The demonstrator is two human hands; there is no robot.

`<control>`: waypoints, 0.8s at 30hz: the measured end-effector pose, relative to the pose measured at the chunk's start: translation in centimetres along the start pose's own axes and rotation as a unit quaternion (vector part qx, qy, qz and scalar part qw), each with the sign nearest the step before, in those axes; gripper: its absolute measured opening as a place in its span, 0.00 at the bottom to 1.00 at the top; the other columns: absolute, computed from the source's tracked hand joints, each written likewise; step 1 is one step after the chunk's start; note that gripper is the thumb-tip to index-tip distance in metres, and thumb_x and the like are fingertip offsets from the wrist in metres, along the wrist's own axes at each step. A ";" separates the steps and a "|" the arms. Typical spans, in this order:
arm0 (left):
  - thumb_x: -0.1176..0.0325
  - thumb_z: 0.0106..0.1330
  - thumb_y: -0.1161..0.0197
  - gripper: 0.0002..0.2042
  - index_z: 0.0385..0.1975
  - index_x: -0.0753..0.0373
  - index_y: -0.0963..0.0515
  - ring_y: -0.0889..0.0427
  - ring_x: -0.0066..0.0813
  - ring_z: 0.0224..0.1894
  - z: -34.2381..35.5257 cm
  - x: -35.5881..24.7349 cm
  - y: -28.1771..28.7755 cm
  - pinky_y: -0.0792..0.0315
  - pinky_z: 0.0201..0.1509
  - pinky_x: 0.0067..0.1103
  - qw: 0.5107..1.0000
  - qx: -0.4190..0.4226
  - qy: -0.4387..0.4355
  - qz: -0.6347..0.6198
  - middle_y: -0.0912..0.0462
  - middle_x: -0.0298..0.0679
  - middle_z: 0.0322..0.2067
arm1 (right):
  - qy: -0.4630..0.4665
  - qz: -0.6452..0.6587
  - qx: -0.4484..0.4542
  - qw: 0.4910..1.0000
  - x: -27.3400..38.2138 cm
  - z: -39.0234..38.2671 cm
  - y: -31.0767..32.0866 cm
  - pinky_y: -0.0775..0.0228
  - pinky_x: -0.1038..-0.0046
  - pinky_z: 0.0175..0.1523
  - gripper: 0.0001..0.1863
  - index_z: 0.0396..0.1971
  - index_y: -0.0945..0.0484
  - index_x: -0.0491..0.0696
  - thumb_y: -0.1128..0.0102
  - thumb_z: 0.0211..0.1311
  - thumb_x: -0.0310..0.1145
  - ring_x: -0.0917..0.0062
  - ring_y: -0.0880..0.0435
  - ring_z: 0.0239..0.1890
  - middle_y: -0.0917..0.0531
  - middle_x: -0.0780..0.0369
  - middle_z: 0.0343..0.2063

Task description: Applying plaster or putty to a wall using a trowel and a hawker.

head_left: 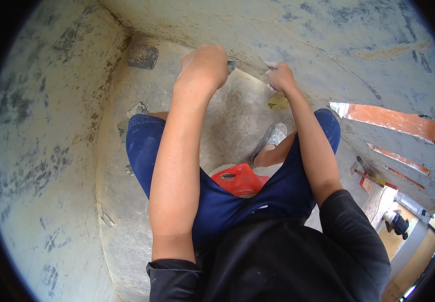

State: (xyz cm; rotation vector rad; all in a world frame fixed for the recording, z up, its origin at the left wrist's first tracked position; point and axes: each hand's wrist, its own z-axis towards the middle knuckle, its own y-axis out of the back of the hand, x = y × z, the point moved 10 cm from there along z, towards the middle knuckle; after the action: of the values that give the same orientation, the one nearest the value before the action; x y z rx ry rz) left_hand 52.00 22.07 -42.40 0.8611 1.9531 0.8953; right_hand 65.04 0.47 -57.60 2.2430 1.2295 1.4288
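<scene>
Both my arms reach forward, close to the base of the plastered wall (303,30). My left hand (202,66) is closed in a fist round a putty knife (232,65); only a small part of its metal blade shows past the fingers. To the right, my right hand (281,78), its fingers dusted white, grips a second putty knife (268,64). A thin piece of its blade points toward the wall, and its handle is mostly hidden in the fingers. Between the hands there is a gap.
A dark rounded block (143,56) lies in the far left corner. Near my right forearm is a yellowish flat piece (279,101). Between my legs shows a red plastic object (240,180). Another wall (41,151) rises at the left; slots (393,121) open at the right.
</scene>
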 end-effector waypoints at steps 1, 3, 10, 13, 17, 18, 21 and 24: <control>0.73 0.62 0.39 0.11 0.43 0.63 0.16 0.17 0.51 0.46 -0.1 0.1 -0.1 0.23 0.50 0.37 1.000 -0.001 0.001 0.007 0.15 0.52 0.41 | 0.013 0.006 -0.002 1.000 0.3 -0.3 -0.2 0.26 0.72 0.22 0.26 0.58 0.22 0.43 0.48 0.57 0.21 0.73 0.19 0.16 0.14 0.51 0.29; 0.73 0.63 0.39 0.11 0.44 0.62 0.16 0.17 0.51 0.46 -0.2 0.3 -0.1 0.23 0.50 0.37 1.000 -0.001 0.002 0.014 0.15 0.53 0.41 | 0.024 0.011 -0.004 1.000 1.1 -0.4 -0.5 0.28 0.72 0.21 0.25 0.58 0.22 0.44 0.48 0.58 0.21 0.74 0.20 0.16 0.14 0.52 0.30; 0.74 0.62 0.41 0.12 0.44 0.63 0.16 0.17 0.51 0.46 -0.3 0.2 0.0 0.23 0.50 0.37 1.000 0.007 0.005 0.013 0.15 0.53 0.41 | 0.026 0.083 0.007 0.996 1.7 -0.1 -1.2 0.36 0.74 0.17 0.23 0.59 0.23 0.41 0.49 0.63 0.21 0.79 0.26 0.14 0.16 0.55 0.30; 0.75 0.62 0.41 0.12 0.44 0.62 0.16 0.17 0.51 0.46 -0.3 0.3 -0.1 0.23 0.51 0.37 1.000 0.014 0.007 0.014 0.15 0.52 0.41 | 0.018 0.068 0.010 0.997 2.0 0.4 -1.7 0.33 0.73 0.18 0.23 0.57 0.22 0.43 0.48 0.61 0.22 0.77 0.22 0.15 0.14 0.53 0.31; 0.74 0.62 0.41 0.12 0.44 0.62 0.16 0.17 0.52 0.47 -0.4 0.6 -0.4 0.23 0.52 0.37 1.000 0.006 0.004 0.022 0.15 0.53 0.42 | 0.034 0.061 -0.037 0.997 2.1 -0.2 -1.3 0.33 0.71 0.18 0.23 0.57 0.21 0.44 0.48 0.61 0.23 0.77 0.24 0.14 0.15 0.55 0.24; 0.74 0.62 0.41 0.12 0.44 0.62 0.16 0.17 0.52 0.47 -0.4 0.7 -0.4 0.23 0.52 0.37 1.000 0.006 0.005 0.021 0.15 0.53 0.42 | 0.033 0.060 -0.036 0.997 2.6 -0.4 -1.3 0.33 0.71 0.18 0.23 0.57 0.21 0.44 0.48 0.61 0.23 0.77 0.24 0.14 0.15 0.55 0.24; 0.74 0.63 0.41 0.12 0.44 0.62 0.16 0.17 0.52 0.47 -0.6 1.0 0.0 0.24 0.52 0.37 1.000 -0.004 0.005 -0.002 0.16 0.53 0.42 | 0.032 0.008 -0.015 0.999 3.6 -0.6 -1.9 0.41 0.73 0.15 0.22 0.57 0.22 0.41 0.50 0.63 0.21 0.80 0.29 0.11 0.20 0.60 0.19; 0.74 0.63 0.41 0.12 0.44 0.63 0.17 0.17 0.52 0.47 -0.7 0.7 -0.1 0.24 0.53 0.37 1.000 -0.001 0.004 0.002 0.16 0.53 0.42 | 0.028 0.031 -0.030 0.999 2.9 -0.3 -1.5 0.40 0.73 0.16 0.22 0.57 0.21 0.42 0.49 0.62 0.21 0.80 0.28 0.12 0.20 0.60 0.19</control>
State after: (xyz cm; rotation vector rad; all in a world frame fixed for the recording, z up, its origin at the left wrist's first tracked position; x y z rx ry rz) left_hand 51.03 22.42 -42.43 0.8616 1.9585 0.9030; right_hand 64.48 3.50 -56.40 2.2346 1.1247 1.5393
